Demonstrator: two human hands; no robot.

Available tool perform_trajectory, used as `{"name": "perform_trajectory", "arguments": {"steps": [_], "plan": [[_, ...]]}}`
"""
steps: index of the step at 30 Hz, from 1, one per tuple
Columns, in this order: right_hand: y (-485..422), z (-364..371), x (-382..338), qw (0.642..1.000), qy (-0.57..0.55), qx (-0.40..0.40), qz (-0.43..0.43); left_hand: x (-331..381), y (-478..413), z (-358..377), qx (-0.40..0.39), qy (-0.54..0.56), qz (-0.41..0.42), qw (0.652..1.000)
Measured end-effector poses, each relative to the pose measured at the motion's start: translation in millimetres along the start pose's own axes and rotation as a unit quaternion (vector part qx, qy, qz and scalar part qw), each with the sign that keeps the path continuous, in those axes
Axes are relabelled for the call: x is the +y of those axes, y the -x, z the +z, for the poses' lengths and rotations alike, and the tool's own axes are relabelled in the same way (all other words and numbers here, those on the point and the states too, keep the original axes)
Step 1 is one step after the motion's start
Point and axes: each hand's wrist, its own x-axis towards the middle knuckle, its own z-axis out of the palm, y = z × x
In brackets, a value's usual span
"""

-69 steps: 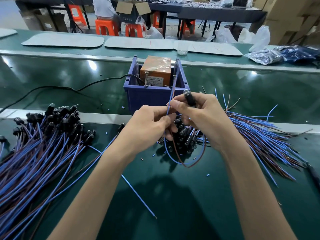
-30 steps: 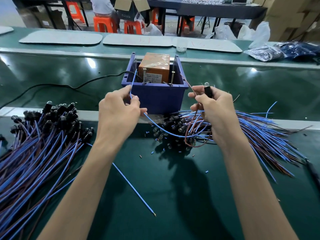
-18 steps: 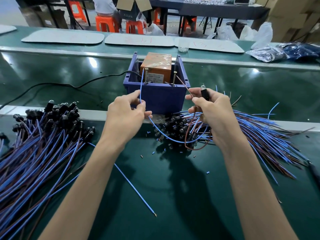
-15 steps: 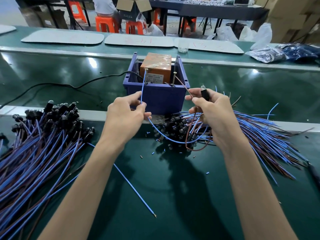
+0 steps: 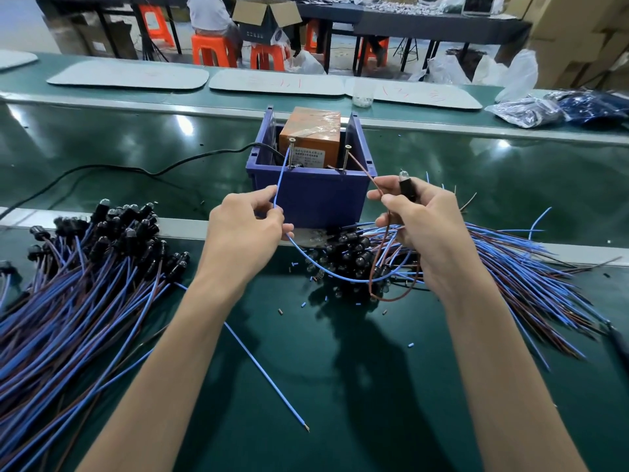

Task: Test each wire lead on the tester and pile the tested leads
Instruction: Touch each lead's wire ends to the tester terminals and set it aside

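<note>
Wire leads lie in two heaps on the green belt (image 5: pixel 340 403): a big heap (image 5: pixel 85 284) fanned over the left of the frame, and a smaller heap (image 5: pixel 510 267) at centre right with its black lamp ends tumbled just in front of the blue bin (image 5: pixel 313 199). I'd guess left is tested and right is waiting, so the biggest worry is mixing them up. One stray blue wire (image 5: pixel 265 366) already lies between them in the lower middle.

Next down, the lead being tested (image 5: pixel 326 272) is held up at centre frame. Left hand (image 5: pixel 245 233) pinches its blue wire (image 5: pixel 281 178) between thumb and forefinger. The right hand (image 5: pixel 429 240) pinches its brown wire (image 5: pixel 365 172) and also grips the black lamp holder (image 5: pixel 406 190). Both wires droop in loops right over the smaller heap, so pulling away could snag untested ones and drag them along.

Smallest bit: the bare tips sit at the two screws, blue at the left screw (image 5: pixel 291 153), brown at the right screw (image 5: pixel 346 158). A slight wobble would break contact and a good lead would read as dead. Can't tell if the bulb (image 5: pixel 403 173) is lit.

Containers:
- The cardboard box (image 5: pixel 269 18) at upper middle has its flaps open, contents hidden.
- The blue bin holds the orange tester (image 5: pixel 311 131), taped over, with a black cable (image 5: pixel 136 170) running in from the left.
- Plastic bags (image 5: pixel 531 110) at upper right hold dark parts, too blurry to name.
- A tiny clear cup (image 5: pixel 362 98) sits behind the bin, contents unclear.
</note>
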Motion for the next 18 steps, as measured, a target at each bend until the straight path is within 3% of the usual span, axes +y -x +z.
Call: {"name": "perform_trajectory", "arguments": {"steps": [18], "plan": [[1.6,1.2,-0.6,1.0,0.016,-0.002,0.002,10.6,4.1,-3.5,0.011,-0.026,-0.023,0.999]]}}
